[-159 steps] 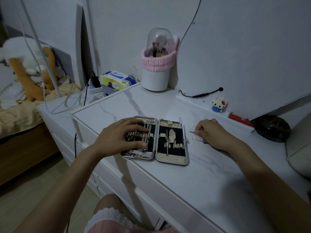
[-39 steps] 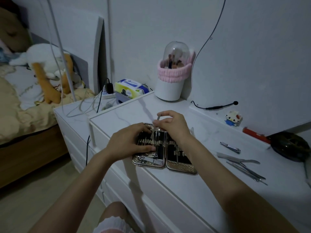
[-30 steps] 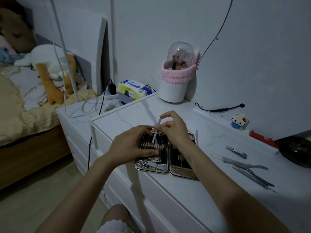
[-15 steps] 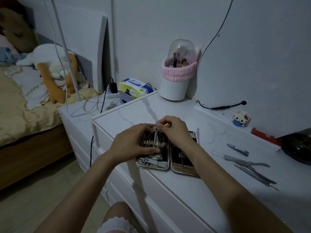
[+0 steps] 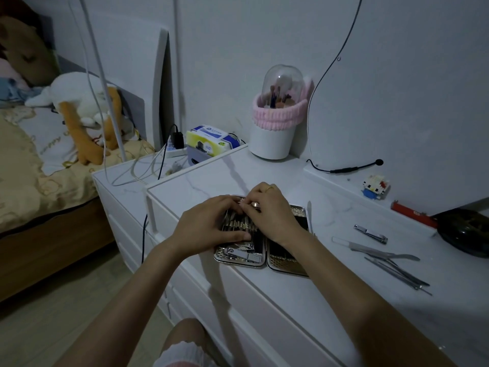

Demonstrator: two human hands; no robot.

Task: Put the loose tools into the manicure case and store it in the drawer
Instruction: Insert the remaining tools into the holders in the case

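Observation:
The open manicure case (image 5: pixel 287 263) lies near the front edge of the white dresser top (image 5: pixel 330 295). My left hand (image 5: pixel 209 226) rests flat on the case's left half, over a row of metal tools. My right hand (image 5: pixel 272 213) reaches across, its fingertips pinching a thin tool at the top of that row; the tool is mostly hidden. Loose tools lie to the right: a slim stick (image 5: pixel 309 215) beside the case, a nail clipper (image 5: pixel 371 234), a nipper (image 5: pixel 383 251) and thin picks (image 5: pixel 399 274). Closed drawer fronts (image 5: pixel 238 303) sit below.
At the back stand a brush holder with a pink band (image 5: pixel 277 123) and a wipes pack (image 5: pixel 209 139). A small toy figure (image 5: pixel 374 185), a red lighter (image 5: pixel 412 214) and a dark bowl (image 5: pixel 465 231) sit at the right. Cables trail over the lower cabinet (image 5: pixel 127 176).
My right hand brought the thin tool from upright above the case down into the left half's row. My left hand stayed on the case.

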